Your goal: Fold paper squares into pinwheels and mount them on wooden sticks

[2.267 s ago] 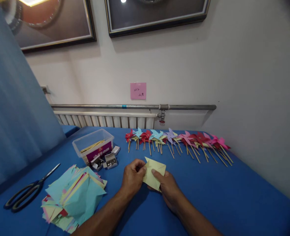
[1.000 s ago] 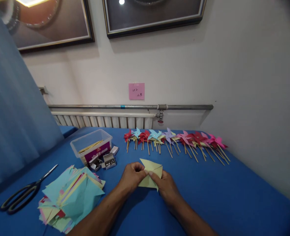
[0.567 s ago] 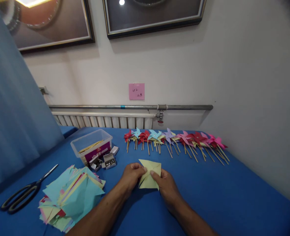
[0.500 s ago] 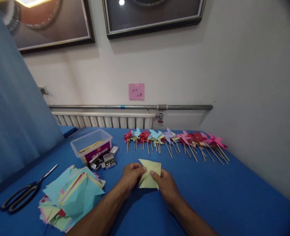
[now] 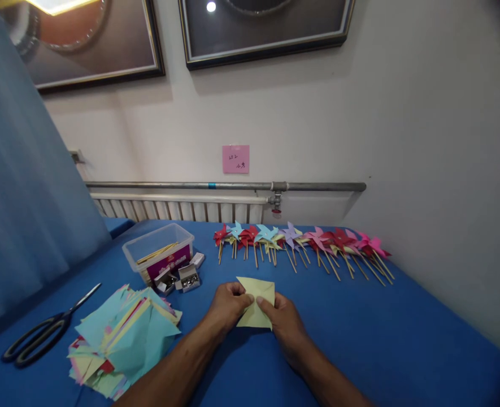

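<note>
A pale yellow square of paper [image 5: 256, 316] is held between my two hands, just above the blue tabletop. My left hand [image 5: 229, 305] pinches its left side, thumb on top near the middle. From the right, my right hand [image 5: 287, 317] grips the other side, and its thumb also presses close to the centre. Fold lines or slits run toward the paper's corners; the fingers beneath it are hidden.
Left of my hands lie a heap of coloured paper [image 5: 126, 339] and black-handled scissors [image 5: 50, 328]. A clear plastic box [image 5: 159, 254] holds thin sticks, with small boxes of metal pins [image 5: 188, 279] beside it. Finished paper pinwheels [image 5: 292, 234] line the back.
The yellow paper has shifted slightly left and lies flatter, and my thumbs have moved closer together near its centre. Both hands keep their hold.
</note>
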Demonstrator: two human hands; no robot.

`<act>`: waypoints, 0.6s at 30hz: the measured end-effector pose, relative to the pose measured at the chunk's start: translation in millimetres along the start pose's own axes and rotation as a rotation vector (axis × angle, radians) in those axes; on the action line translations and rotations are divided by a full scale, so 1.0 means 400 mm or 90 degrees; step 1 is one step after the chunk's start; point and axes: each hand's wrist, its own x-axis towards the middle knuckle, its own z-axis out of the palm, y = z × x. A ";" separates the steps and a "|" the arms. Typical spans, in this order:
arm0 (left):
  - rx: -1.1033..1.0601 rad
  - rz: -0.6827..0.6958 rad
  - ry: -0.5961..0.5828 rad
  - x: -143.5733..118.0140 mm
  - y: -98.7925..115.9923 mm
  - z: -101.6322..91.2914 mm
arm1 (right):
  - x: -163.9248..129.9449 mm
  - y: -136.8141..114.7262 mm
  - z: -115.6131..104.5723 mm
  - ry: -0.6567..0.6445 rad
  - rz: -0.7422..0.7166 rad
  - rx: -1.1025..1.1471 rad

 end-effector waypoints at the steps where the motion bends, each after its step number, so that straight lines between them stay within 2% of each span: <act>1: -0.005 -0.004 -0.004 0.000 0.001 0.000 | -0.001 -0.002 0.001 -0.004 0.004 0.004; 12: 0.007 -0.027 0.012 -0.013 0.012 0.010 | -0.028 -0.051 0.021 -0.009 0.005 0.145; 18: 0.006 -0.030 -0.001 -0.018 0.018 0.012 | -0.025 -0.046 0.020 -0.001 0.015 0.185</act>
